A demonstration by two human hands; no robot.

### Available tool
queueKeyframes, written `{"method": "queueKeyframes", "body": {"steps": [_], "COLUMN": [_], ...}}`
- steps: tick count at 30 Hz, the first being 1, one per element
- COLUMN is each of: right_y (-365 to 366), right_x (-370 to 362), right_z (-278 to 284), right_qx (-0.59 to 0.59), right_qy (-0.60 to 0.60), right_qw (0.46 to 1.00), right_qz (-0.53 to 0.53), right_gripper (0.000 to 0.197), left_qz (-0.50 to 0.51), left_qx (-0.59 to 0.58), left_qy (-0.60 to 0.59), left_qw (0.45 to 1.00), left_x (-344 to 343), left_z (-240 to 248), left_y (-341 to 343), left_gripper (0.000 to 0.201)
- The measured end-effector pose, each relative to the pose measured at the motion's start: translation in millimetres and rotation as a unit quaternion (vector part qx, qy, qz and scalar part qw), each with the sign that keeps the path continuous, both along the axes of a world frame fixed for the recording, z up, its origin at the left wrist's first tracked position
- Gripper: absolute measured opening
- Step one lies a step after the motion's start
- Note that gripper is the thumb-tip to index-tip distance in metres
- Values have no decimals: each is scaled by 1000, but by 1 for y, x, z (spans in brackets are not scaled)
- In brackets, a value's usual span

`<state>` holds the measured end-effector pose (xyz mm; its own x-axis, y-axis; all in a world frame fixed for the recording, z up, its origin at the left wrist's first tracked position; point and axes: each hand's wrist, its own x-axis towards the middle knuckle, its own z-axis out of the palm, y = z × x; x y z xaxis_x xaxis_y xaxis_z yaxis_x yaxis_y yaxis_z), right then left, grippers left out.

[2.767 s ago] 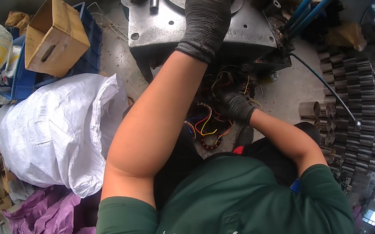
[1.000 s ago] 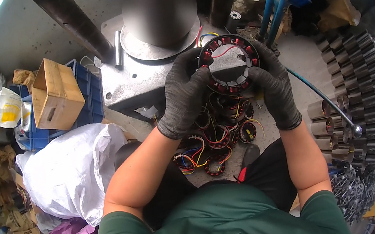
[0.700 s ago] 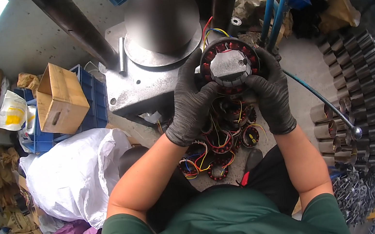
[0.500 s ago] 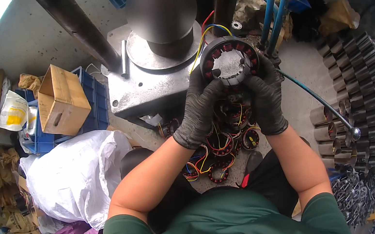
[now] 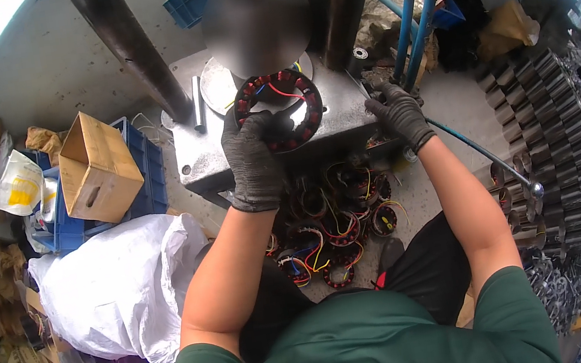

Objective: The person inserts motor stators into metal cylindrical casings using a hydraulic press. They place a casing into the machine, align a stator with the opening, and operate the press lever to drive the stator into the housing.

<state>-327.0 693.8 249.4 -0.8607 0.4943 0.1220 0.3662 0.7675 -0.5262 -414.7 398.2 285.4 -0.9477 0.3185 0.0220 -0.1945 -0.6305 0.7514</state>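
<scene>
A motor stator (image 5: 313, 108), a dark ring with red coils and a few coloured leads, is tilted up in front of the press. My left hand (image 5: 251, 161), in a dark grey glove, grips the ring's left side, thumb on its near face. The press's metal table (image 5: 206, 149) shows through and around the ring. My gloved right hand (image 5: 403, 116) is at the table's right edge, next to dark fittings by the column. Its fingers look bent and apart, with nothing visible in them. Several wired stators (image 5: 343, 228) lie in a pile below the table.
Two dark columns (image 5: 133, 54) flank the press. A ball-ended rod (image 5: 484, 154) slants out at right, before stacked metal sleeves (image 5: 559, 146). Blue hoses (image 5: 421, 1) hang behind. At left are a cardboard box (image 5: 102, 166), a blue crate (image 5: 153, 180) and a white sack (image 5: 118, 292).
My right hand has let go of the stator and moved right to the table's edge. My left hand has carried the stator left; the grey centre seen inside it no longer shows.
</scene>
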Motion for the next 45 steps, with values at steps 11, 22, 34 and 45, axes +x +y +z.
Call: {"method": "queueKeyframes", "body": {"steps": [11,22,34,45], "right_y": [7,-69,-82,-87], "right_x": [1,86,119,115], "right_z": [14,60,85,78], "right_qx": [-258,-431,-428,-283], "right_qy": [-24,371,348,257], "right_qw": [956,811,818,914], "right_qz": [134,137,161,137], "right_gripper": [42,34,29,16], "left_qz": [-12,-145,-237,-280], "left_qx": [-15,-152,-257,-274], "left_qy": [-18,31,71,106], "left_qw": [1000,977,934,914], "left_x": [-2,12,33,34], "left_z": [22,20,11,6], "left_y": [-12,-9,21,30], "left_gripper": [35,56,53,54]}}
